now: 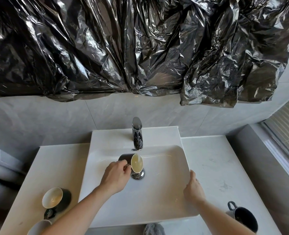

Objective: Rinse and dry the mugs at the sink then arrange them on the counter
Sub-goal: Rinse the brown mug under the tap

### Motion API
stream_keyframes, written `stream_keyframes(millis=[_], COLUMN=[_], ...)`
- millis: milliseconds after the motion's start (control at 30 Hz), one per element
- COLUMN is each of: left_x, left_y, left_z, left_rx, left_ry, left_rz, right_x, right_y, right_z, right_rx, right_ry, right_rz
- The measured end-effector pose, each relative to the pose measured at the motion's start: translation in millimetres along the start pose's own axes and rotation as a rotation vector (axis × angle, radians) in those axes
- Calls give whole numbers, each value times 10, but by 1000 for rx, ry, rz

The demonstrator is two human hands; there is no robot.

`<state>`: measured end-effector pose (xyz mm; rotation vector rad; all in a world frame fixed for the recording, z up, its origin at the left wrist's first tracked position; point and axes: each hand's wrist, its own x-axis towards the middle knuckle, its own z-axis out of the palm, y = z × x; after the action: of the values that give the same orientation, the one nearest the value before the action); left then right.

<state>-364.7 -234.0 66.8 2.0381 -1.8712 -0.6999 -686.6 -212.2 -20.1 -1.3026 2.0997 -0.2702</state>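
Mug (135,164), dark outside and cream inside, sat tilted under the tap (137,133) over the sink (157,200); my left grip (115,175) pinched its handle. My right grip (193,188) rested spread on the rim at three o'clock. Two mugs (53,198) stood on the white desk (213,167) at eight o'clock, a dark one (245,217) at four. Black plastic sheeting (140,48) hung at twelve over grey tiles.

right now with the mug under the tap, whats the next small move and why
Probably tip the mug further to pour the water out into the sink. The left hand holds it by the handle, tilted under the faucet, and water already pools inside. The right hand rests on the sink rim.
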Motion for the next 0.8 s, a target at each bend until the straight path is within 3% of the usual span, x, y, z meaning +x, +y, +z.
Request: stream_keyframes(millis=[233, 633, 800], left_x=[49, 168, 195], left_y=[63, 269, 307], left_z=[-84, -128, -53], left_rx=[327, 909, 997], left_ry=[13, -120, -165], left_rz=[140, 352, 433], right_x=[-13, -57, -76], right_y=[-10, -35, -46], right_z=[-9, -34, -55], right_rx=[13, 36, 34], right_ry=[-9, -4, -8], right_rz=[1, 17, 23])
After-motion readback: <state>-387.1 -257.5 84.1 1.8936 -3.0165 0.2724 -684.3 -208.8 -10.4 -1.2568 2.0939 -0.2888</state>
